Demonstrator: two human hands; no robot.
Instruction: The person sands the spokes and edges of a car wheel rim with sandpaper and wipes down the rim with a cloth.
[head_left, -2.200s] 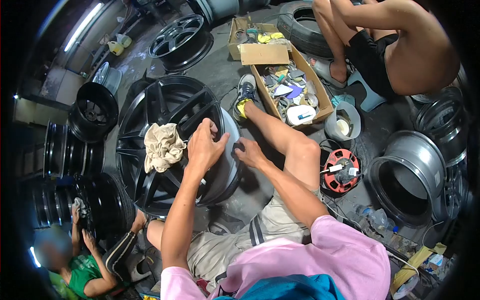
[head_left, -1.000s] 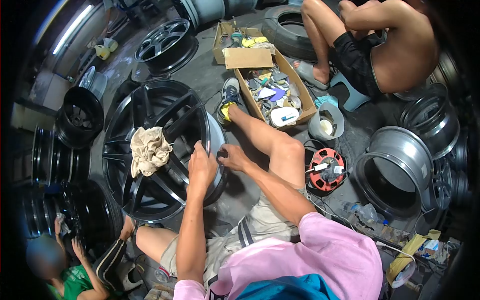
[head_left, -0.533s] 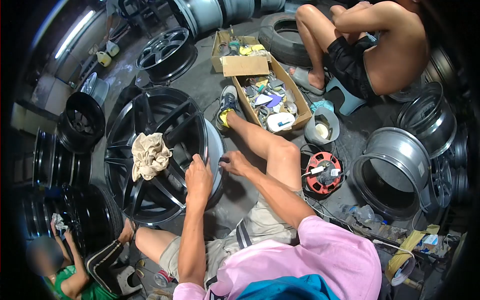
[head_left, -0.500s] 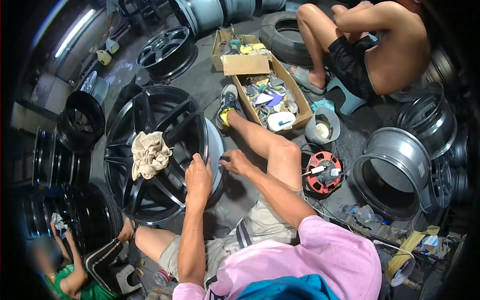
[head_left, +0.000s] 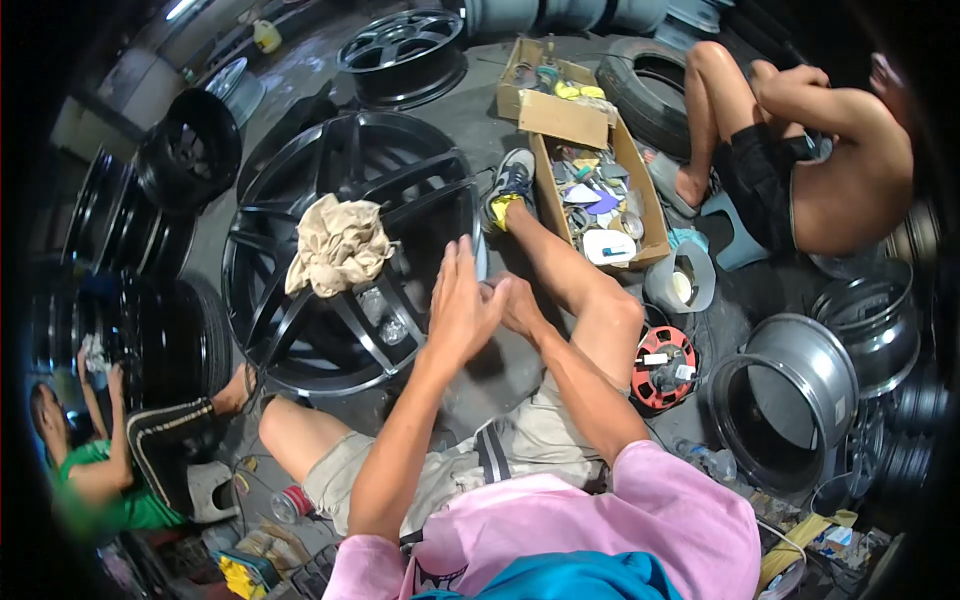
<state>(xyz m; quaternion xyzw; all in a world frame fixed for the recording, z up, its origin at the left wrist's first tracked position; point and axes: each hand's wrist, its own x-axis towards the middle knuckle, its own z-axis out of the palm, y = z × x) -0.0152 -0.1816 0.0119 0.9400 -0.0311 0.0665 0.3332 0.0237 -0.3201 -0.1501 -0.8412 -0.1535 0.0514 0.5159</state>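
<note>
A black multi-spoke wheel rim (head_left: 420, 207) lies in front of me between my legs. On its centre sits a crumpled beige cloth (head_left: 338, 248). My left hand (head_left: 463, 305) is raised over the rim's near right edge, fingers stretched out, holding nothing that I can see. Close against it is my right hand (head_left: 517, 303), its fingers curled and partly hidden behind the left. Whatever the right fingers hold, if anything, does not show. A clear crinkled piece of plastic (head_left: 385, 318) shows between two spokes.
A cardboard box (head_left: 652, 215) of sanding scraps and tape stands beyond my foot. Right of it are a cut plastic jug (head_left: 660, 283), a red cable reel (head_left: 664, 368) and a silver rim (head_left: 830, 365). One person (head_left: 850, 185) sits at upper right, another (head_left: 105, 470) at lower left.
Both hands have come together above the rim's right edge; the left has lifted off the rim with fingers straightened. The camera view has shifted, and the cloth remains on the rim.
</note>
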